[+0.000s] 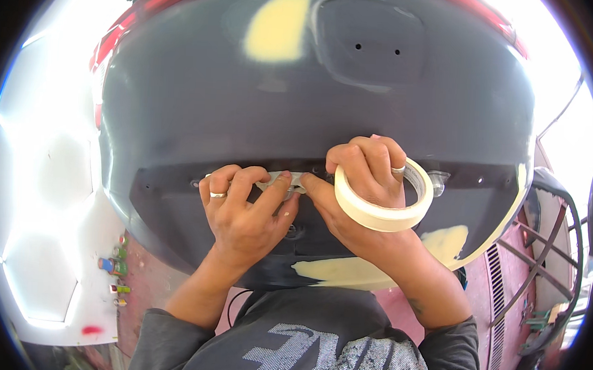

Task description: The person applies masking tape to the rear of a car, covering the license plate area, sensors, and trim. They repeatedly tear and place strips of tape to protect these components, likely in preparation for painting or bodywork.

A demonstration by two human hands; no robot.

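A dark grey car tailgate (200, 108) with yellow filler patches fills the view before me. Along its recessed ledge lies a short pale strip of masking tape (285, 180), over what looks like a small clear fitting. My left hand (242, 206) pinches and presses this strip with thumb and index finger, its other fingers curled on the ledge. My right hand (366, 175) touches the strip's right end with its thumb; its other fingers are bent. Around the right hand hangs a roll of cream masking tape (381, 220), looped over the fingers.
A second clear fitting (438, 182) sits on the ledge right of the roll. Two small holes (378, 50) mark the upper panel. Several cans (113, 265) stand on the floor at left. A dark metal frame (548, 255) stands at right, beside a floor grate (496, 286).
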